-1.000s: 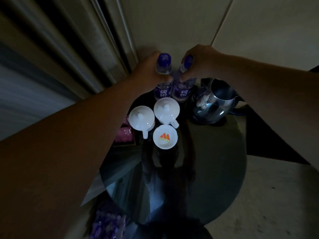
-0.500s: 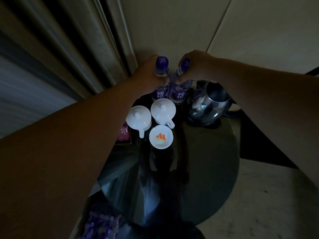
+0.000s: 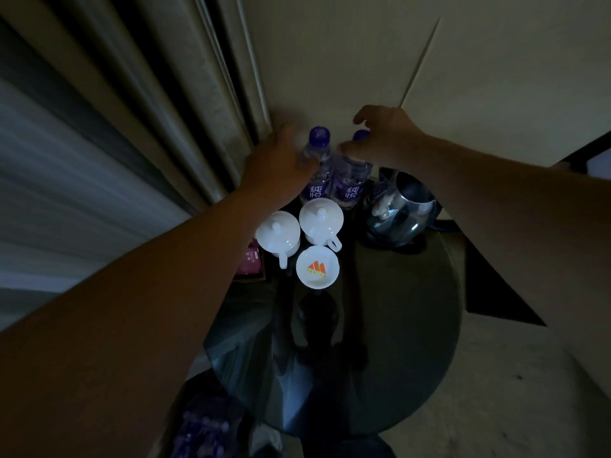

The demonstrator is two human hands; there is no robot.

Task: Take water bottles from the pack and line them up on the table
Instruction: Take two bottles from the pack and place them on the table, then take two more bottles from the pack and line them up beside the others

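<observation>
While the room was dim, a round dark glass worktop stood by a long curtain and a pale wall. Low on the left, under the near edge of the worktop, the pack of bottles lay on the floor, blurry and purple. A little pink box sat at the left edge of the worktop. The left hand was wrapped around the side of the left bottle, holding it. That bottle stood up straight at the far edge of the worktop, with its purple cap showing. The right bottle stood touching it, just beside. The right hand was over the top of the right bottle with its fingers spread loose, not squeezing it. Two white cups with lids stood side by side just in front of the bottles. A small white dish with an orange mark sat in front of the cups. A shiny kettle stood at the far right edge, near the right bottle.
</observation>
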